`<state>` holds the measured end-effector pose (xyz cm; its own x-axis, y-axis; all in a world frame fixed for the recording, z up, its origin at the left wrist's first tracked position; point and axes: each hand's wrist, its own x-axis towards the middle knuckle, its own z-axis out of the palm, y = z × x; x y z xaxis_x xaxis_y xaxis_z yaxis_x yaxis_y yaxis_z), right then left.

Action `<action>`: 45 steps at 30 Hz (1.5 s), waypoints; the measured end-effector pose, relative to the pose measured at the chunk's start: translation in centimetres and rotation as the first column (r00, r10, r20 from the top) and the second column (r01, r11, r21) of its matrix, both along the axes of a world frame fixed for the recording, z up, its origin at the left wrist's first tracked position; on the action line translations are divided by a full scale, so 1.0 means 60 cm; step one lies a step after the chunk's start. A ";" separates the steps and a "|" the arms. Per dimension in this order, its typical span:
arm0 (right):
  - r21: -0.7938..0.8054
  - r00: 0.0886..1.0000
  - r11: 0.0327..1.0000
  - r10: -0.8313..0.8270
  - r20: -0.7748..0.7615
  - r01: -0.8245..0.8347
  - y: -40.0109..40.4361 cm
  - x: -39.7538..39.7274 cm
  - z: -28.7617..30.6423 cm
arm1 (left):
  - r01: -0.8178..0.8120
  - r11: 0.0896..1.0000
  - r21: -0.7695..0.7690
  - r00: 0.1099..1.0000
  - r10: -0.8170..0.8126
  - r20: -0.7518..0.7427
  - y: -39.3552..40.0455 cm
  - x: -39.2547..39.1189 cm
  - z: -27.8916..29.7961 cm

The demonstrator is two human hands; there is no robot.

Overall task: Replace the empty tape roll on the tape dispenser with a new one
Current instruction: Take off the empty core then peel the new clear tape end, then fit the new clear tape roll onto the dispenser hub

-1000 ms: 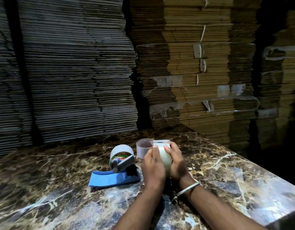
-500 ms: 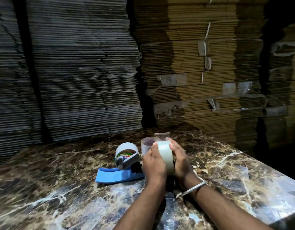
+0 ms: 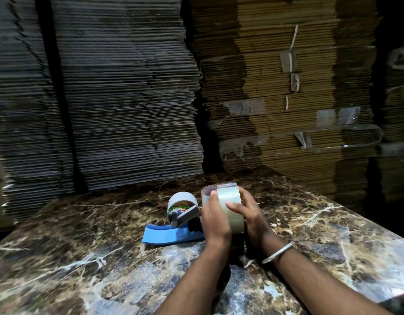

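I hold a full roll of clear tape (image 3: 231, 206) upright on its edge between both hands above the marble table. My left hand (image 3: 215, 220) grips its near left side, and my right hand (image 3: 250, 211) wraps the right side with the thumb on the tape's face. The blue tape dispenser (image 3: 171, 234) lies on the table just left of my hands, with a grey, nearly bare roll (image 3: 182, 197) on its hub. A second clear roll (image 3: 206, 193) sits behind the held one, mostly hidden.
The brown marble table (image 3: 333, 235) ends at an edge running along the right. Tall stacks of flattened cardboard (image 3: 128, 98) stand close behind the table, grey on the left and tan on the right. A metal bangle (image 3: 278, 252) circles my right wrist.
The roll has turned in my hands, so its broad face now shows more. My right thumb has moved onto that face. Both hands stay beside the dispenser.
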<state>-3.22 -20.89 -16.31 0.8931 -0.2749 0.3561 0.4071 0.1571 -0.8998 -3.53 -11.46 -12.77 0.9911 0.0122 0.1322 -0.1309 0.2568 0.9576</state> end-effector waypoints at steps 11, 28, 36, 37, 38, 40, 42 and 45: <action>0.213 0.993 0.973 -0.071 -0.095 0.090 -0.001 0.008 0.004 | -0.416 0.907 0.061 0.755 0.308 0.579 0.035 0.003 0.026; 0.177 0.995 0.982 -0.054 -0.089 0.070 0.008 0.002 0.004 | -0.181 0.507 0.843 0.967 -0.065 0.247 0.157 0.117 0.072; 0.238 1.000 0.971 -0.014 0.026 0.007 0.042 -0.017 0.034 | -0.028 0.861 0.507 0.997 -0.015 0.079 0.145 0.112 0.047; 0.271 0.999 0.962 0.007 0.040 -0.018 0.046 -0.016 0.042 | -0.025 0.867 0.498 0.997 -0.017 0.081 0.146 0.116 0.044; 0.322 0.999 0.946 0.019 0.037 -0.030 0.052 -0.011 0.051 | -0.017 0.869 0.494 0.996 -0.027 0.081 0.147 0.118 0.043; 0.439 1.000 0.899 0.012 -0.012 -0.005 0.068 0.000 0.068 | -0.009 0.869 0.495 0.997 -0.029 0.067 0.146 0.124 0.041; 0.513 0.998 0.857 -0.037 -0.042 0.053 0.086 0.015 0.073 | 0.026 0.893 0.449 0.999 -0.036 0.014 0.146 0.127 0.040; 0.592 0.991 0.794 -0.103 -0.089 0.136 0.108 0.034 0.065 | 0.064 0.924 0.377 0.998 -0.058 -0.026 0.149 0.131 0.037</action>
<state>-1.21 -14.39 -12.41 0.8508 -0.5237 0.0431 0.4163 0.6217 -0.6635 4.34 -2.51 -10.57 0.9902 -0.0961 0.1012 -0.1122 -0.1167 0.9868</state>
